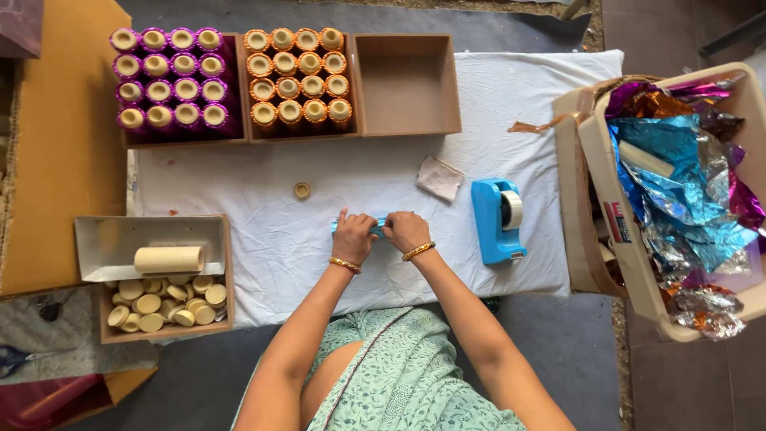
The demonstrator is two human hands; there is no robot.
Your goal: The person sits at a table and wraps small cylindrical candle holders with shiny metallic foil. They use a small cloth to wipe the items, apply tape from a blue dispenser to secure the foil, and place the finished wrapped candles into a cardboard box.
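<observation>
I saw my left hand [352,237] and right hand [405,230] side by side, fingers curled down and closed on a blue foil-wrapped tube [378,226] pressed to the white cloth [263,183] near the middle of the bench. A blue tape dispenser [496,220] stood just right of them. Along the far edge sat boxes of purple tubes [169,80] and orange tubes [297,76] and an empty box [407,84]. A bin of crumpled foil [678,175] stood off the right edge on grey floor.
</observation>
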